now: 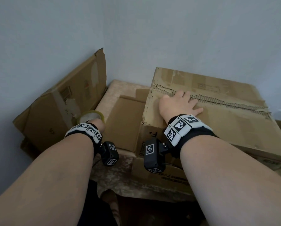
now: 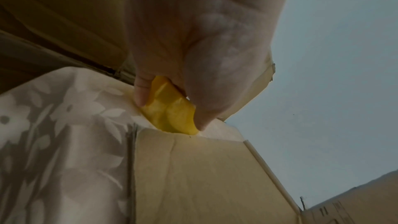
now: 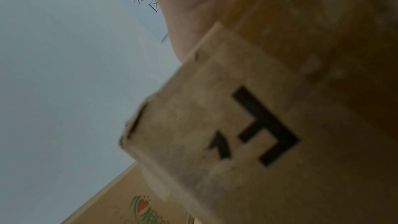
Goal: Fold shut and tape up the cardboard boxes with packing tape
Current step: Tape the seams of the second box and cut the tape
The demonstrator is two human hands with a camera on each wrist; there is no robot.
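The box [image 1: 210, 111] has its flaps folded shut but I see no fresh tape; my right hand [image 1: 179, 104] presses flat on it, and left of it my left hand [image 1: 96, 123] grips the tape roll [image 1: 92, 115].

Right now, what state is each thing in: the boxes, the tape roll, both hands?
Right box: flaps folded shut, torn seam along the top, no fresh tape visible.
Left box: flap standing up, open.
Flat cardboard: lying on the patterned cloth.
Tape roll: gripped by the left hand.
Right hand: fingers spread flat, pressing the right box's top.
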